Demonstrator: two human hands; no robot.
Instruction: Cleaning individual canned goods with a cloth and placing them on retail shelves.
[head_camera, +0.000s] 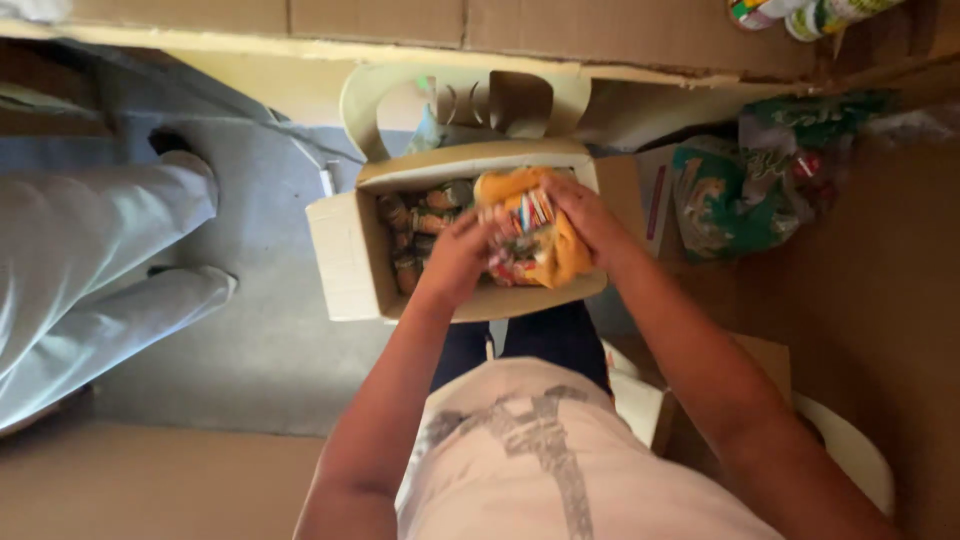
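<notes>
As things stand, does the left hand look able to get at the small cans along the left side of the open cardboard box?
Probably yes: the left hand rests on the orange packet right beside the cans, which lie uncovered in the cardboard box with its flaps open.

Both bare arms are reaching forward and down from the torso, converging so the hands are sitting close together out in front. The left hand (455, 255) is curling its fingers inward in a loose grip, wrist bent a bit. The right hand (588, 215) is spreading wider, fingers pressing down, forearm angling in from the right.
</notes>
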